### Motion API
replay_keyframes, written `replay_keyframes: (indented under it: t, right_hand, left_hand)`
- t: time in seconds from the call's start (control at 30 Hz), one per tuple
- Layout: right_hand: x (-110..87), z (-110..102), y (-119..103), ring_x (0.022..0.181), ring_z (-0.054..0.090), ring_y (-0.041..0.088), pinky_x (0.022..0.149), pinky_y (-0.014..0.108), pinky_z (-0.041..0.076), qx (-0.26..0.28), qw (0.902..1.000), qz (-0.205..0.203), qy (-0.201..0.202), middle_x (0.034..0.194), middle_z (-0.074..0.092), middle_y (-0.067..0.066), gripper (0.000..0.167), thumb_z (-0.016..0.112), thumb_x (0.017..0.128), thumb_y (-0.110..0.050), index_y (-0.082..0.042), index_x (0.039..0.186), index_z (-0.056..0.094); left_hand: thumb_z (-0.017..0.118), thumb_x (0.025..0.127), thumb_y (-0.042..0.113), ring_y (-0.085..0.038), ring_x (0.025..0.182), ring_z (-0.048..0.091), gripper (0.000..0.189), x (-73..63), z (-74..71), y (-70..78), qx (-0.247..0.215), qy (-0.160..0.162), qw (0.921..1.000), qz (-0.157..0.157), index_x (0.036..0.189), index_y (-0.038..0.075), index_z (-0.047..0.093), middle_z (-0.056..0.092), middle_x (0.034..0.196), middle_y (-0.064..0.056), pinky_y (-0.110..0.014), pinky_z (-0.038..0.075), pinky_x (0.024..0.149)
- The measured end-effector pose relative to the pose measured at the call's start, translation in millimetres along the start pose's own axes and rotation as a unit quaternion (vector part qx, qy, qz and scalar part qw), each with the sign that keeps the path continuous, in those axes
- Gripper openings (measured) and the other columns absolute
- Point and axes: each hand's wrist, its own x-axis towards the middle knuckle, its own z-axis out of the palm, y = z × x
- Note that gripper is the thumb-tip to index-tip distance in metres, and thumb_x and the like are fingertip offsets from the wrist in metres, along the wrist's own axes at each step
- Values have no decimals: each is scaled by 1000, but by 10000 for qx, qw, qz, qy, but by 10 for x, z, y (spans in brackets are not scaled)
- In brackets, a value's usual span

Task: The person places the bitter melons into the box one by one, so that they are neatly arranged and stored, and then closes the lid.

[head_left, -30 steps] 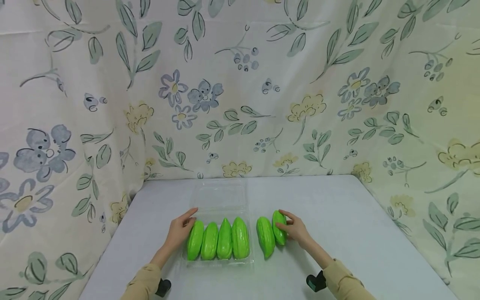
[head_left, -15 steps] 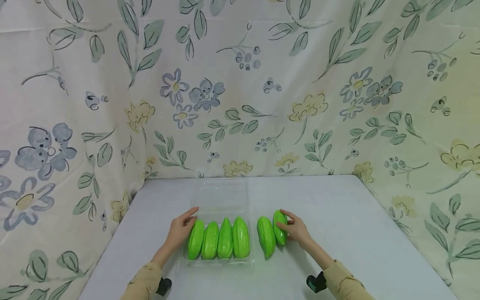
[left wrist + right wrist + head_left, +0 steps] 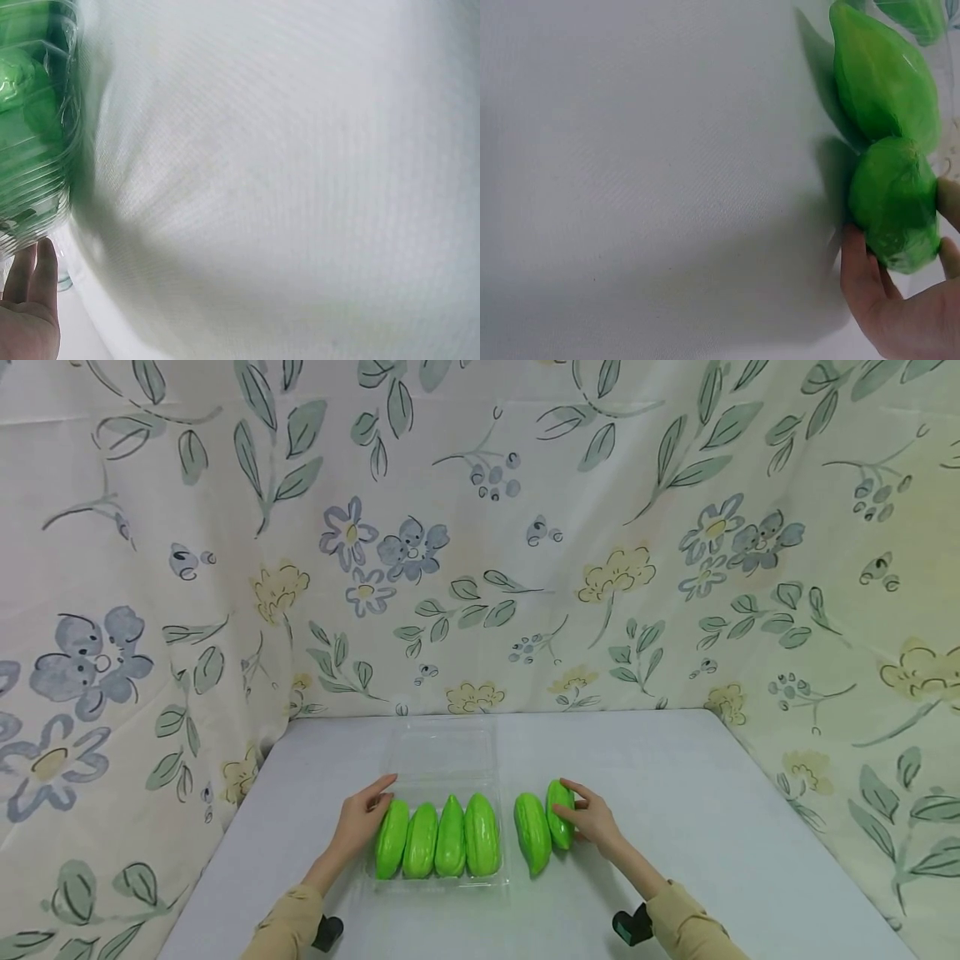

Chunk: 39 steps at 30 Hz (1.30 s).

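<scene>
Right wrist view: the right hand [image 3: 907,319] has its grip closed round a bright green, glossy, elongated gourd [image 3: 896,195], fingers on one side and thumb on the other. This gourd is right of centre over the white worktop [image 3: 660,793]; whether it bears on the surface or is slightly raised, I cannot tell. A slip seems the likeliest trouble, because smooth, rounded skin would give fingertips little purchase. A sideways swing could also knock the second bright green, tapered gourd [image 3: 532,835], lying just to its left, and roll it. The held one looks plump and shiny, without visible damage, though fingers hide part of it. Farther left, a clear, thin plastic hinged box [image 3: 468,884] carries four bright green, oblong gourds [image 3: 420,841] side by side; its transparent lid [image 3: 442,752] lies open on the far side. The left hand [image 3: 360,818] touches the box's left side, fingers against the outer wall; whether that grip pinches the plastic I cannot tell. Too hard a push there might flex the thin wall or shift the box. Beyond the far edge hangs a cream, floral-printed cloth [image 3: 480,547].
</scene>
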Motion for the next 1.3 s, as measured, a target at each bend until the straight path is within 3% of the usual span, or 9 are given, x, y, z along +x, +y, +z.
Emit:
replay_keyframes:
  t: [0.27,0.5,1.03,1.3]
  right_hand:
    - [2,3,18,92,60,28,63,35,56,29,10000,-4,36,119,54,29,57,67,88,-20,-9,140,46]
    - [2,8,-4,93,60,28,64,36,56,161,9998,43,73,119,54,30,58,68,88,-21,-8,139,46]
    - [-12,35,71,95,58,27,64,32,56,453,9985,116,276,122,52,30,58,69,87,-21,-10,139,46]
    - [-16,-35,28,95,59,27,65,34,56,464,9982,80,372,124,50,32,59,67,89,-22,-10,141,44]
  left_hand:
    - [56,94,6,-8,77,54,37,-4,-2,6,-43,-12,10000,20,131,10,58,55,136,-14,-19,45,65]
    - [56,94,6,-12,82,56,37,2,-1,11,-22,-20,10000,-13,131,8,57,53,138,-16,-20,46,69]
    - [56,94,5,-6,68,49,37,-9,6,14,-158,-33,9998,-147,131,7,57,55,136,-13,-19,43,62]
    - [56,94,6,-12,82,55,37,5,9,-8,-32,-38,9999,-119,131,9,57,55,137,-12,-19,46,68]
